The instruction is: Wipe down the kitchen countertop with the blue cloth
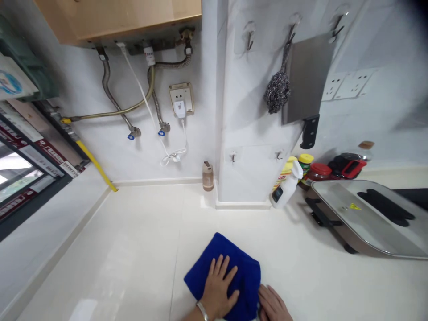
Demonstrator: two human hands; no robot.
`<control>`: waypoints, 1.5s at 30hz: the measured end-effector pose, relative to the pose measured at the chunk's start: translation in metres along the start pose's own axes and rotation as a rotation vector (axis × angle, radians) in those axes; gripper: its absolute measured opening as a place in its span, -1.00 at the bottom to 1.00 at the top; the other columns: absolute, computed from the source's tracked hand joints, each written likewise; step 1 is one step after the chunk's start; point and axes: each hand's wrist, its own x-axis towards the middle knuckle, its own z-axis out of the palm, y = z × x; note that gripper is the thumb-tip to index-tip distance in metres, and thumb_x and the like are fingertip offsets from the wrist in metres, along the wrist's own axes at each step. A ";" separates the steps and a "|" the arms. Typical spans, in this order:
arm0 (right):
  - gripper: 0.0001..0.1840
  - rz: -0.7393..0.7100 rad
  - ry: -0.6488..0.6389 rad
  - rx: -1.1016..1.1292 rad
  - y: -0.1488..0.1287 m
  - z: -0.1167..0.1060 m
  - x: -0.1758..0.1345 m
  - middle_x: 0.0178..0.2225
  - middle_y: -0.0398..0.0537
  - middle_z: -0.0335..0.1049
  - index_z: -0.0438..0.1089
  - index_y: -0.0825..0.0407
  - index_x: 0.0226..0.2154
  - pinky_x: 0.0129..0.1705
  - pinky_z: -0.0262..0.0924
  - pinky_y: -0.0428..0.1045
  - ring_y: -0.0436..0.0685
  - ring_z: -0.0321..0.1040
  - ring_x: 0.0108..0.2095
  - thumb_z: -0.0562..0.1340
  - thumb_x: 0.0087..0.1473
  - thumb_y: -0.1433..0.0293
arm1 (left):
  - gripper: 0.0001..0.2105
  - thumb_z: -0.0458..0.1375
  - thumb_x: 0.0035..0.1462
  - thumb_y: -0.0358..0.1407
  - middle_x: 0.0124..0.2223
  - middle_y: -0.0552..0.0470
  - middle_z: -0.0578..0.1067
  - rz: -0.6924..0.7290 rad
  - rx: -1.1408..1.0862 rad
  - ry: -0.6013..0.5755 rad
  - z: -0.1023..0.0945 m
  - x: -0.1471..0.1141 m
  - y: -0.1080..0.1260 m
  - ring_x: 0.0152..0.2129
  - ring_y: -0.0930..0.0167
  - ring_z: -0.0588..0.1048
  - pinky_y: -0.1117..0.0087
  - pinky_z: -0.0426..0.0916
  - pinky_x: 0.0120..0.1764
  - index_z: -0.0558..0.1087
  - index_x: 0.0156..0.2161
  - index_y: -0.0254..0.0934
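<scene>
A folded blue cloth [245, 278] lies on the white countertop at the bottom middle of the head view. My left hand [219, 287] is pressed flat on top of it, fingers spread, with a bracelet at the wrist. Beside the cloth's right edge rests my right hand [273, 304], its fingers fairly straight and close together, the fingertips touching or almost touching the cloth. The lower part of the right hand is cut off by the frame edge.
A lidded electric pan [337, 209] stands at the right, near a white spray bottle [286, 189] and several jars. A small brown bottle [207, 177] is by the wall corner. A cleaver [307, 82] and steel scourer [277, 92] hang from hooks. A yellow pipe [96, 166] is at left.
</scene>
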 end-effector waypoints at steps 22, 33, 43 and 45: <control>-0.41 0.125 -0.106 -0.024 -0.019 -0.015 0.021 0.18 -0.02 0.35 0.29 0.01 0.20 0.27 0.24 0.17 0.13 0.22 0.23 0.04 0.14 0.60 | -0.34 -0.25 0.31 -0.08 0.36 -0.53 0.06 -0.906 0.480 0.371 -0.071 -0.081 -0.226 0.35 -0.14 -0.06 -0.24 -0.04 0.26 0.15 0.33 -0.55; -0.40 0.173 -0.129 0.006 -0.023 -0.020 0.029 0.18 -0.02 0.35 0.34 0.01 0.15 0.27 0.24 0.18 0.14 0.22 0.23 0.02 0.10 0.65 | -0.38 0.00 0.28 -0.16 0.44 -0.36 -0.09 -0.224 0.258 0.246 0.016 0.035 -0.057 0.38 -0.04 -0.14 -0.19 -0.08 0.33 0.11 0.37 -0.40; -0.71 0.695 0.331 0.179 -0.026 -0.017 0.011 -0.29 -0.07 0.51 0.43 -0.04 -0.35 -0.15 0.39 0.04 0.12 0.46 -0.21 0.03 0.25 0.47 | -0.29 0.07 0.27 -0.11 0.47 -0.08 -0.15 0.141 0.073 0.057 0.024 0.035 0.003 0.38 0.08 -0.08 -0.16 0.09 0.31 -0.13 0.42 -0.06; -0.71 0.707 0.285 0.192 -0.027 -0.016 0.011 -0.30 -0.08 0.50 0.43 -0.05 -0.36 -0.13 0.36 0.07 0.15 0.45 -0.21 0.03 0.24 0.44 | -0.31 0.08 0.28 -0.13 0.46 -0.02 -0.10 0.137 0.092 0.054 0.012 0.027 -0.012 0.38 0.11 -0.03 -0.14 0.13 0.30 -0.10 0.41 -0.01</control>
